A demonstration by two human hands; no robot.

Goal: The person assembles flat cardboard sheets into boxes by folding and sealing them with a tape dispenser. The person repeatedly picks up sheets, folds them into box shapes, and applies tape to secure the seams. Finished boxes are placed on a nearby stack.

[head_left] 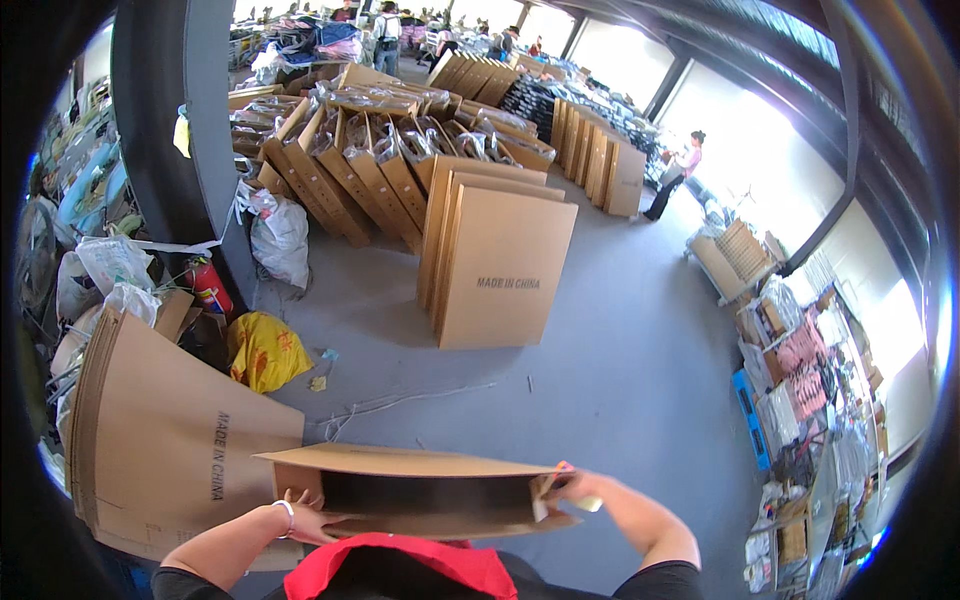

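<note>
A long, narrow cardboard carton (420,462) stands right in front of me with its top open and a dark inside. My left hand (308,518), with a bracelet at the wrist, lies at its left end, fingers spread against the end flap and the near wall. At the other end, my right hand (574,488) is closed round the carton's right end flap (540,498). Something small, pale yellow and brightly coloured shows by the right fingers; I cannot make out what it is.
Flat cartons (190,430) lean at my left, near a yellow bag (268,352) and a fire extinguisher (208,285). Upright cartons (505,270) stand ahead, with rows of filled cartons (370,150) behind. White strapping (390,402) lies on the floor. A person (680,172) stands far right.
</note>
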